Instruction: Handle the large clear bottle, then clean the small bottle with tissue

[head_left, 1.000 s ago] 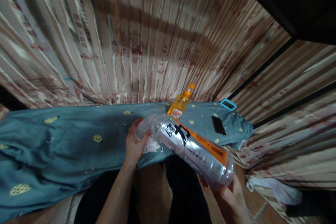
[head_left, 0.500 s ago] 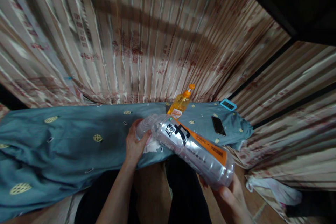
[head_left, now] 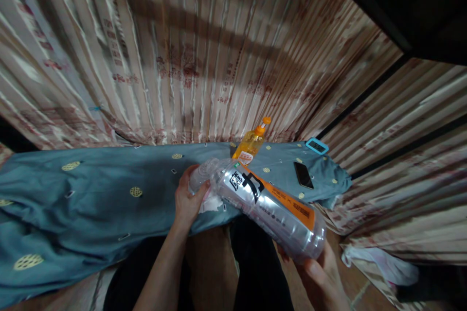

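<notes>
A large plastic bottle with a silver and orange label lies tilted across the middle of the view, its neck lower left to upper left and its base toward me at the right. My right hand grips it around the base. At the neck end, my left hand is closed around a small clear plastic vessel, a cup or small bottle; I cannot tell which. The vessel meets the large bottle's neck, and the join is hard to make out. Below it shows a crumpled white paper or wrapper.
A pump bottle of orange liquid stands behind the large bottle on the blue-green cloth. To the right lie a dark phone and a blue-framed digital clock. Pleated curtains hang behind; a white bag lies lower right.
</notes>
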Tool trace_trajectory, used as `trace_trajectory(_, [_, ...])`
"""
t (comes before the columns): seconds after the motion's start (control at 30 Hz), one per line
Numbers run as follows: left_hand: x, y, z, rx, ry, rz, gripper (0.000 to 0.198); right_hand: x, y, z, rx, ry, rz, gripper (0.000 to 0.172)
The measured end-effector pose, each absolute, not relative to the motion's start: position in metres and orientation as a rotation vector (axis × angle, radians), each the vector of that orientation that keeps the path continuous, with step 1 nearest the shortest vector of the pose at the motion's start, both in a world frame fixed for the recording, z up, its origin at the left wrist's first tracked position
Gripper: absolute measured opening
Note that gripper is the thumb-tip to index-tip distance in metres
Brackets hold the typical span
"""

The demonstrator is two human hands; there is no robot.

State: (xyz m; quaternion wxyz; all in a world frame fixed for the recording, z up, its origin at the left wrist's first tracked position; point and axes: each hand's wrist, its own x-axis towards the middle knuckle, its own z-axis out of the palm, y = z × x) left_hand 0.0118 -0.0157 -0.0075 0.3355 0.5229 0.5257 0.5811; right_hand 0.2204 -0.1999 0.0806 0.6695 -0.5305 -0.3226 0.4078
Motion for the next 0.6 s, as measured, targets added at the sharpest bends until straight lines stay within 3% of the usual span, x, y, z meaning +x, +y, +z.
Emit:
trace_trajectory(0.3, [0.0118, -0.0155, -0.0072, 1.371, 1.382, 1.513, 0.059, 0.2227, -0.2004, 0.0775, -1.211, -0.733, 0.912, 0.104])
trace_trajectory(0.6, [0.0121, -0.0148, -0.0093, 1.364, 1.379, 1.537, 0.058, 0.2194, -0.1994, 0.0818, -1.196, -0.758, 0.909, 0.098])
